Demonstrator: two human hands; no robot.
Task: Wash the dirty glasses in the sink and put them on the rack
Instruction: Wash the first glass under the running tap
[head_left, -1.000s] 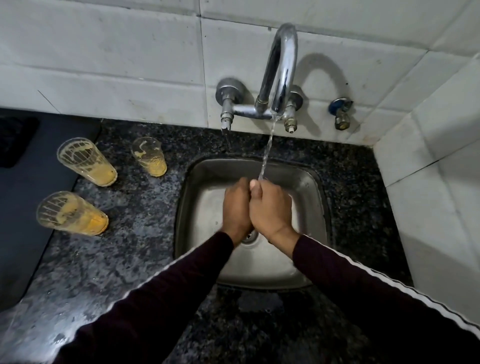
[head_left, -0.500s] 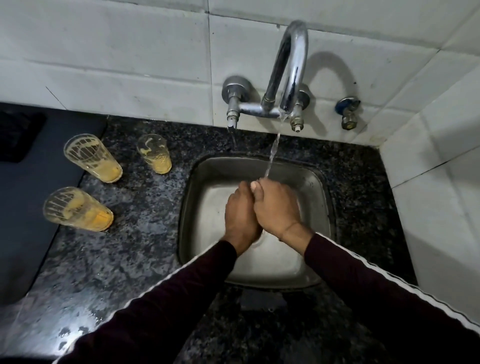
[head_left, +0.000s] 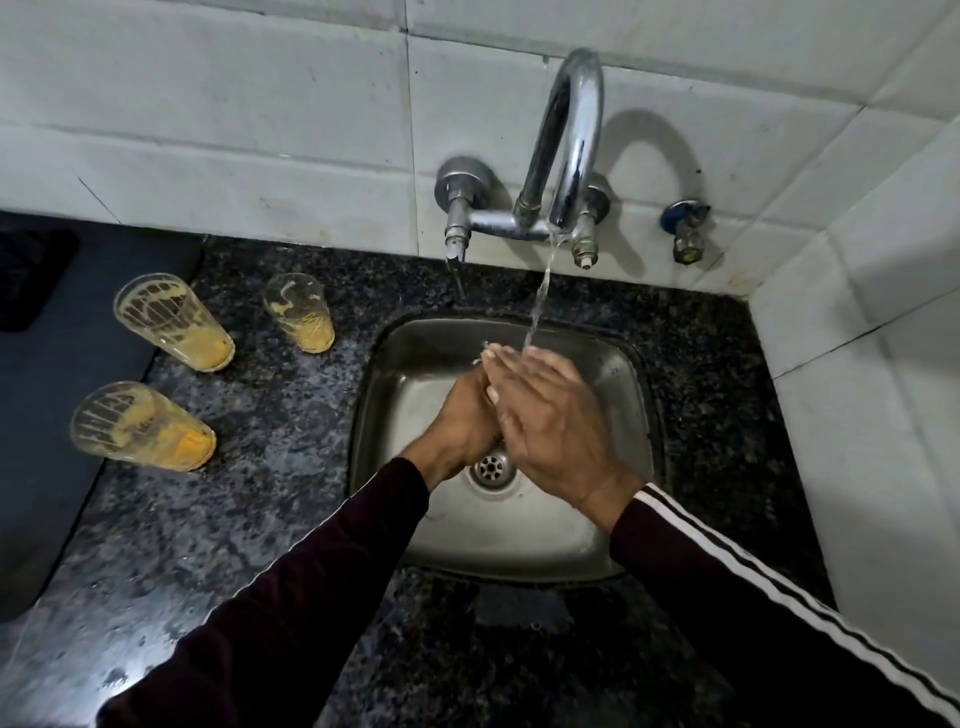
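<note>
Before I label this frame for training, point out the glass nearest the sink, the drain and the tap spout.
glass nearest the sink (head_left: 301, 317): head view, on its streaked side wall.
drain (head_left: 491, 466): head view, on the perforated strainer.
tap spout (head_left: 569, 135): head view, on the chrome curved neck.

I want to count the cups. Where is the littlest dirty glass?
In the head view, the smallest dirty glass stands upright on the granite counter, left of the sink, right of the two bigger glasses.

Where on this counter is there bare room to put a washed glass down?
Bare granite lies between the three dirty glasses and the sink, and along the front edge. The strip right of the sink is narrow. The basin is crowded by the left hand and right hand.
</note>
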